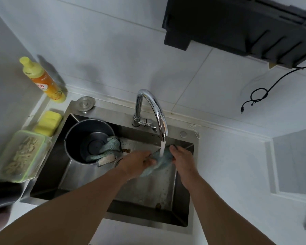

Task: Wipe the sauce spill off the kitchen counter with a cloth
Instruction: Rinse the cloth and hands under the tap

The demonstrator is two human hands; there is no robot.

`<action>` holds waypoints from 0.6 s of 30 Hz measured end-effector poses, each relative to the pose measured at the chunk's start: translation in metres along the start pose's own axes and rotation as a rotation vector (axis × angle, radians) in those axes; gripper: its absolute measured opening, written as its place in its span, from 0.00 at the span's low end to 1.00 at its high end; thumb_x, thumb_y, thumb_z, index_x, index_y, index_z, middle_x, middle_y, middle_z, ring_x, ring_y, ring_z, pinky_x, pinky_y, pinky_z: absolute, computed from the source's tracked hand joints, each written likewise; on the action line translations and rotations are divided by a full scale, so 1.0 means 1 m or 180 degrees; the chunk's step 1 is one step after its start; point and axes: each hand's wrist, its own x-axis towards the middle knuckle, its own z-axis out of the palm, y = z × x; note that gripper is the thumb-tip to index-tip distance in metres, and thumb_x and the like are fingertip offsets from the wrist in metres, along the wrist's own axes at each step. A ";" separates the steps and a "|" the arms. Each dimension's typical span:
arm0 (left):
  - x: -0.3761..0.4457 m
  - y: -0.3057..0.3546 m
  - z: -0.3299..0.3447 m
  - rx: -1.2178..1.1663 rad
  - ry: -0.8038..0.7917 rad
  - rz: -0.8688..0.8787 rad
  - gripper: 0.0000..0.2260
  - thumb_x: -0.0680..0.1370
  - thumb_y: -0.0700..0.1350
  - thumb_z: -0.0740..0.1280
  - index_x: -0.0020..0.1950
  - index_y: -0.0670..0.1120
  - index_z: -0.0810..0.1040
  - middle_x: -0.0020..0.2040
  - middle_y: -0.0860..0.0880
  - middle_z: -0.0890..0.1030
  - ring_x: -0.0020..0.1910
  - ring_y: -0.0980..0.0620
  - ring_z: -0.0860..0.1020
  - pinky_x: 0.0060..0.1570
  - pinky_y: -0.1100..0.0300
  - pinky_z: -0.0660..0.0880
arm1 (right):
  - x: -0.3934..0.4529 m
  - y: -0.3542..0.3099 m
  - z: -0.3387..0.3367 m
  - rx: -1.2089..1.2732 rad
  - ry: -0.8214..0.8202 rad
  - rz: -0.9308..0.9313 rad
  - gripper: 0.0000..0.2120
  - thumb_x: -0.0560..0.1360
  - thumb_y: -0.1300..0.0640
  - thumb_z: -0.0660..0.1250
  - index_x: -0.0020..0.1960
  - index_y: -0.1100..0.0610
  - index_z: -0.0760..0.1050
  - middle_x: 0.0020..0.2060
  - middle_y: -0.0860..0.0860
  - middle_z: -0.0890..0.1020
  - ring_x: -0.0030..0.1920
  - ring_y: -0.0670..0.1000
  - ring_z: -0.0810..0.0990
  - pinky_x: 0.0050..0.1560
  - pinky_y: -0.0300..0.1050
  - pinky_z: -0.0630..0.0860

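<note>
A pale blue cloth (162, 162) hangs between both hands over the steel sink (184, 188). My left hand (136, 163) grips its left end and my right hand (183, 160) grips its right end. Water runs from the chrome faucet (155, 106) straight onto the cloth. The white counter (228, 174) lies to the right of the sink; no sauce spill shows on it in this view.
A metal pot (78, 135) with a second blue cloth (109, 147) draped over its rim sits in the sink's left part. On the left counter stand a dish soap bottle (42, 80), yellow sponges (49, 122) and a lidded food container (21, 156). A black cable (260, 94) hangs on the wall.
</note>
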 end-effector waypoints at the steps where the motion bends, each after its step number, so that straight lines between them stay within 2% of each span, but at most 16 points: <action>1: 0.001 -0.005 0.002 0.0079 -0.0068 -0.0046 0.12 0.81 0.61 0.64 0.53 0.55 0.80 0.46 0.54 0.82 0.47 0.53 0.81 0.47 0.54 0.77 | -0.001 0.000 -0.002 -0.0030 -0.0005 -0.0028 0.13 0.84 0.52 0.66 0.46 0.53 0.86 0.44 0.56 0.88 0.51 0.61 0.86 0.61 0.62 0.80; 4: 0.001 -0.018 0.005 0.0664 -0.0149 -0.0003 0.18 0.79 0.69 0.60 0.46 0.57 0.80 0.39 0.58 0.78 0.43 0.55 0.77 0.41 0.57 0.70 | -0.005 0.000 -0.012 0.0240 0.0249 0.0071 0.13 0.84 0.50 0.67 0.45 0.51 0.86 0.42 0.52 0.88 0.50 0.59 0.86 0.52 0.53 0.83; 6: 0.000 -0.024 0.004 0.0863 -0.0155 -0.0148 0.18 0.81 0.66 0.57 0.40 0.56 0.74 0.38 0.56 0.77 0.43 0.52 0.78 0.39 0.56 0.68 | -0.005 -0.001 -0.021 0.0499 0.0501 0.0190 0.13 0.84 0.49 0.67 0.44 0.48 0.87 0.41 0.49 0.88 0.48 0.57 0.87 0.46 0.49 0.83; 7: -0.001 -0.023 0.004 0.0802 -0.0140 -0.0239 0.18 0.82 0.64 0.57 0.39 0.55 0.72 0.37 0.55 0.77 0.41 0.53 0.78 0.37 0.56 0.68 | -0.005 -0.001 -0.026 0.0373 0.0535 0.0196 0.13 0.84 0.48 0.66 0.45 0.47 0.87 0.42 0.50 0.88 0.47 0.56 0.87 0.45 0.49 0.83; 8: -0.002 -0.022 0.003 0.0550 -0.0146 -0.0324 0.17 0.83 0.62 0.59 0.39 0.55 0.73 0.36 0.55 0.78 0.39 0.54 0.78 0.36 0.57 0.69 | -0.004 0.001 -0.029 0.0061 0.0531 0.0161 0.12 0.84 0.47 0.66 0.47 0.47 0.86 0.43 0.50 0.88 0.47 0.55 0.87 0.46 0.49 0.83; 10: -0.002 -0.010 0.004 -0.0883 -0.0120 -0.0632 0.13 0.83 0.55 0.65 0.41 0.52 0.77 0.35 0.53 0.81 0.37 0.53 0.80 0.39 0.57 0.76 | -0.005 0.006 -0.029 -0.0707 0.0410 -0.0038 0.12 0.84 0.46 0.65 0.50 0.49 0.85 0.43 0.51 0.87 0.46 0.54 0.86 0.47 0.49 0.82; 12: -0.001 0.010 0.006 -0.2185 -0.0077 -0.0857 0.06 0.82 0.46 0.69 0.46 0.49 0.82 0.33 0.52 0.83 0.36 0.51 0.82 0.44 0.54 0.81 | -0.008 0.011 -0.020 -0.1373 0.0109 -0.0309 0.12 0.84 0.47 0.65 0.48 0.49 0.84 0.39 0.49 0.85 0.40 0.51 0.84 0.45 0.46 0.80; 14: 0.003 0.028 0.010 -0.2671 -0.0056 -0.1106 0.04 0.82 0.44 0.69 0.51 0.45 0.83 0.33 0.49 0.83 0.34 0.51 0.83 0.43 0.55 0.83 | -0.013 0.013 -0.008 -0.1855 -0.0137 -0.0426 0.11 0.83 0.46 0.65 0.45 0.46 0.82 0.36 0.45 0.82 0.37 0.44 0.79 0.42 0.39 0.77; 16: 0.004 0.043 0.010 -0.2964 -0.0056 -0.1350 0.07 0.82 0.43 0.66 0.50 0.41 0.83 0.33 0.47 0.83 0.32 0.51 0.83 0.38 0.57 0.81 | -0.016 0.015 0.001 -0.2324 -0.0345 -0.0586 0.08 0.83 0.49 0.65 0.52 0.46 0.83 0.38 0.41 0.81 0.37 0.40 0.78 0.45 0.37 0.79; 18: 0.007 0.051 0.008 -0.3036 -0.0140 -0.1421 0.11 0.80 0.44 0.64 0.48 0.41 0.84 0.36 0.46 0.84 0.32 0.52 0.82 0.38 0.58 0.79 | -0.019 0.017 0.004 -0.2616 -0.0410 -0.0815 0.07 0.82 0.49 0.66 0.56 0.47 0.82 0.40 0.41 0.83 0.38 0.40 0.81 0.47 0.39 0.80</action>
